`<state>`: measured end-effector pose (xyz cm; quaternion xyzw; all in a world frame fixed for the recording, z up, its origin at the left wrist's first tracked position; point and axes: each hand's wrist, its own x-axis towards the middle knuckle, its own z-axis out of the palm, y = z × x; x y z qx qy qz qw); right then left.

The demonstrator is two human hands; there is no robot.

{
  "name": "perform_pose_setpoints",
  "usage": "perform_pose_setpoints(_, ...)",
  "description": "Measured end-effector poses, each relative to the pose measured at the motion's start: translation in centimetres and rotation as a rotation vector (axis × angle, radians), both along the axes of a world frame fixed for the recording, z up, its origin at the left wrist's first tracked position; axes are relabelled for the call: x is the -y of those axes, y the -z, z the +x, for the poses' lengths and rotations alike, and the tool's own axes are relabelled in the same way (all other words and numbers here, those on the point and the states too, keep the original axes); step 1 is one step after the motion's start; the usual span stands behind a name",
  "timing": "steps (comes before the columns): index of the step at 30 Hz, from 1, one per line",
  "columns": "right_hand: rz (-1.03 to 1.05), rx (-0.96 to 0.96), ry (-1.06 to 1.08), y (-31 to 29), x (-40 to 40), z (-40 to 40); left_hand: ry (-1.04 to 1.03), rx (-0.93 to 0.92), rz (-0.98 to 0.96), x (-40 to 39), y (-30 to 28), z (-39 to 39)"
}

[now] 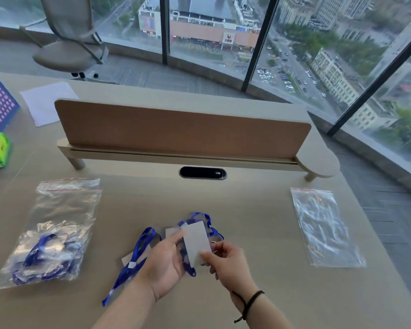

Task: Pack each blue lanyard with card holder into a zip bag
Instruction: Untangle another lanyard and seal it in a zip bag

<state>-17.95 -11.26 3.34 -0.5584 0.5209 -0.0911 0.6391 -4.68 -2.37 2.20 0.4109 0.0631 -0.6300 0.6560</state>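
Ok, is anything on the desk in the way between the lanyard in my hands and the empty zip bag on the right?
Nothing visible. The lanyard with card holder sits in both hands, and only bare desk lies between it and the flat empty zip bag to the right.

Desk divider point(183, 129), chair point(69, 43), paper point(45, 100).

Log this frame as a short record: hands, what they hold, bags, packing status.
left hand: left hand holds a blue lanyard
right hand: right hand pinches the white card
filled bag: zip bag on the left, blue lanyards inside
empty bags: clear zip bags on the right
surface: desk
status: lanyard in hand not yet bagged
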Motion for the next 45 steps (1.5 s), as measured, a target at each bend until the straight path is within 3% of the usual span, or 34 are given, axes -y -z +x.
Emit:
perform_pose_setpoints(9,-0.042,-0.003,0.149,-0.5,1.5,-3.2,0.109,0.243,0.027,3.5,-0.5,-3.3)
perform_pose_setpoints(17,-0.008,0.038,0.239,-0.4,6.2,-6.9,0.177,0.295,0.073,9.4,-1.1,-6.3)
perform_pose_setpoints(31,0.054,0.021,0.235,2.8,24.5,-20.1,0.243,0.493,0.193,29.0,1.6,-19.2)
perform_pose_setpoints(39,0.080,-0.032,0.291,8.0,34.5,-23.9,0.202,0.549,0.295,34.8,5.8,-21.3)
perform_pose_setpoints(45,-0.100,-0.217,0.071,11.5,42.8,-23.1,0.182,0.496,0.340,38.0,8.6,-21.0)
